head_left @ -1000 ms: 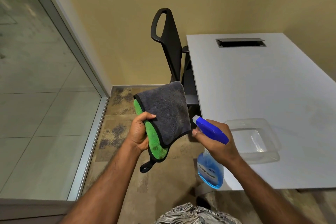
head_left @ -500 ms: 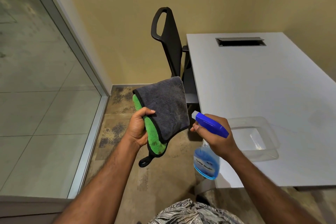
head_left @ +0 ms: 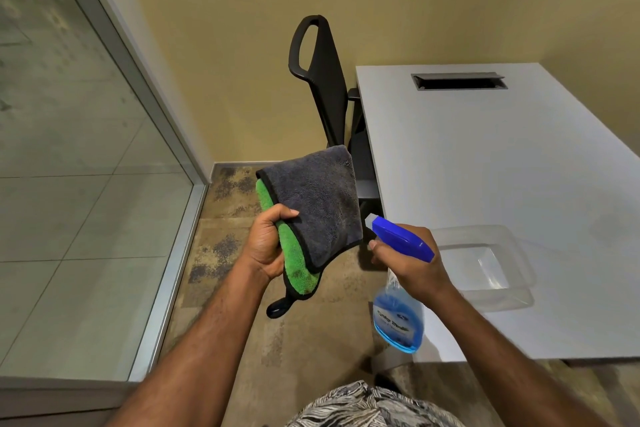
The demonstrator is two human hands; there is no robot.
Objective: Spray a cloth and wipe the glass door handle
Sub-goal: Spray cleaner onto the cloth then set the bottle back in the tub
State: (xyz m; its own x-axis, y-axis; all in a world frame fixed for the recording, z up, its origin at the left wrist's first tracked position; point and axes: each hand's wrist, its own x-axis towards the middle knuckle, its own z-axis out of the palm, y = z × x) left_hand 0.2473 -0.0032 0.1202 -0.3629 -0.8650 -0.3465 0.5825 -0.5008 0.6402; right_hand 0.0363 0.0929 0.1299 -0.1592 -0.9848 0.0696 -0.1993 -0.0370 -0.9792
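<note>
My left hand (head_left: 265,246) grips a folded microfibre cloth (head_left: 317,204), grey on the outside and green on the inside, held upright at chest height with its black loop hanging below. My right hand (head_left: 412,262) grips a spray bottle (head_left: 398,319) of blue liquid by its neck, a finger curled on the trigger. The blue nozzle (head_left: 398,237) points left at the grey face of the cloth, a few centimetres away. The glass panel (head_left: 69,184) fills the left side. No door handle is in view.
A white desk (head_left: 519,166) stands at the right with a clear plastic tray (head_left: 485,263) near its front edge and a cable slot (head_left: 459,81) at the back. A black chair (head_left: 322,80) is tucked beside the desk against the yellow wall. Patterned carpet lies below.
Both hands have risen slightly and the nozzle has closed in on the cloth. The bottle stays in my right hand, the cloth in my left.
</note>
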